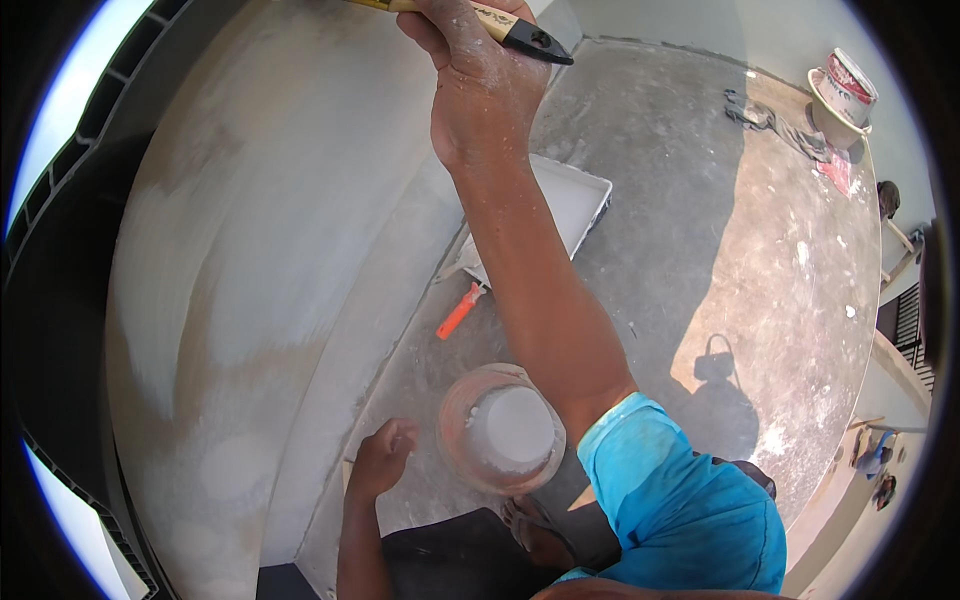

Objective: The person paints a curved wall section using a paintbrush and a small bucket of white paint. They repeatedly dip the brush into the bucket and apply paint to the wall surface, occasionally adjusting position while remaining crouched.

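Observation:
My right hand [490,60] is stretched far forward at the top of the view, closed round a paintbrush [497,22]. The brush has a pale wooden handle with a black, holed end; its bristles are out of view. Beside it rises a grey wall [270,200] with whitish, streaky patches over browner ones. Low on the left, my left hand [385,457] hangs near the wall's foot, fingers loosely curled, with nothing seen in them. Right of it stands a round bucket [452,430] with white paint [513,424] inside.
A paint tray [590,210] lies on the floor beyond the bucket, partly behind my right arm. An orange-handled tool [460,312] leans at its corner. At far right are a stacked tub and pail [846,95] and a grey cloth [775,122]. My foot [540,535] is near the bucket.

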Demonstrator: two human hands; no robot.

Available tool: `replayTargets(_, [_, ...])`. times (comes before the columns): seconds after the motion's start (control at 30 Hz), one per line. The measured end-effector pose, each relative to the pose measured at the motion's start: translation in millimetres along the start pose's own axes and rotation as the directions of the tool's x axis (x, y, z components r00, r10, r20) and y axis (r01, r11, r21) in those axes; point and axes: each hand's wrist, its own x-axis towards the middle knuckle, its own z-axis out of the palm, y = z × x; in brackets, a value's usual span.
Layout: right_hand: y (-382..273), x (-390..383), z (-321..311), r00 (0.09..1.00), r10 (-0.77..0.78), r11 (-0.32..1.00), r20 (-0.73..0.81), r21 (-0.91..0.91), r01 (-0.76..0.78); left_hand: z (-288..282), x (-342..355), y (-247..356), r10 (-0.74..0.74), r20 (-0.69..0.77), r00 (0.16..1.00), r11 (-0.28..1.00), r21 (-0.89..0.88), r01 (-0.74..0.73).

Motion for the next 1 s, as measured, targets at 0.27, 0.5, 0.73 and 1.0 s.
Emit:
replayTargets(0.27, [-6, 28, -8, 0.996, -0.027, 0.999, -0.087, -0.036, 0.024, 1, -2, 8, -0.008, -0.015, 1.0, 1.0, 0.025, 0.008])
replayTargets(0.5, [-9, 4, -4, 0.997, 0.017, 1.0, 0.07, -0.002, -0.017, 2, 1, 6, -0.024, -0.012, 1.0, 1.0, 0.016, 0.024])
replayTargets(0.73, [-6, 27, -3, 0.995, -0.083, 0.993, -0.05, -0.083, 0.079, 2, 2, -2, 0.0, 0.014, 1.0, 1.0, 0.03, -0.001])
replayTargets(1.0, [-8, 3, 1, 0.993, -0.104, 0.965, 0.061, -0.235, 0.115, 3, 1, 1, 0.004, -0.016, 1.0, 1.0, -0.003, -0.004])
